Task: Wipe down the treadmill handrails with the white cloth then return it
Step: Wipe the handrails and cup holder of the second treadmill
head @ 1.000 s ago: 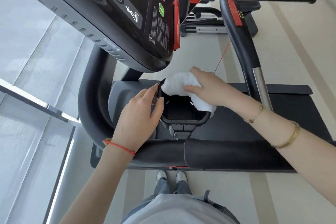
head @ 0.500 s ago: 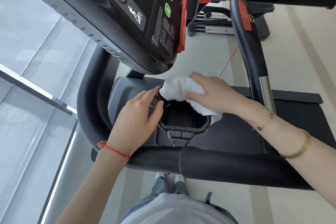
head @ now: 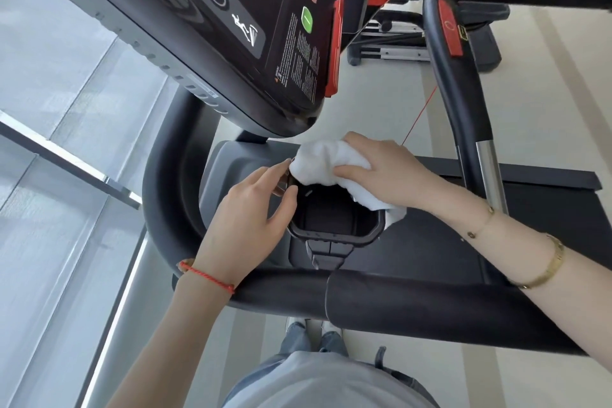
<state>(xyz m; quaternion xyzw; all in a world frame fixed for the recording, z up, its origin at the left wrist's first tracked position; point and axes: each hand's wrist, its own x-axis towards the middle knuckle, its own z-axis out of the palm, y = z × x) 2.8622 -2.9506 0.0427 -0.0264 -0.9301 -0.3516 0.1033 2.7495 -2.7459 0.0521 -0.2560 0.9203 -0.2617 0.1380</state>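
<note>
My right hand [head: 384, 172] holds the bunched white cloth [head: 326, 159] over the far rim of a black cup holder [head: 334, 235] under the console. A tail of the cloth hangs over the holder's right edge. My left hand [head: 245, 225] grips the holder's left rim, thumb inside and fingers on the outer edge near the cloth. The padded black handrail [head: 414, 305] runs across the view just below the holder, and its left end curves up past my left wrist. A second handrail [head: 457, 83] with a red patch and a chrome section rises at the right.
The tilted treadmill console [head: 231, 26] with buttons and a red clip hangs overhead, close to the cloth. The treadmill belt [head: 530, 209] lies at right. A glass wall [head: 49, 142] is on the left. My legs and shoes [head: 314, 334] stand on pale floor below.
The cloth and my right hand have shifted slightly left along the holder's far rim. My left hand keeps its grip on the left rim. The camera view has drifted a little.
</note>
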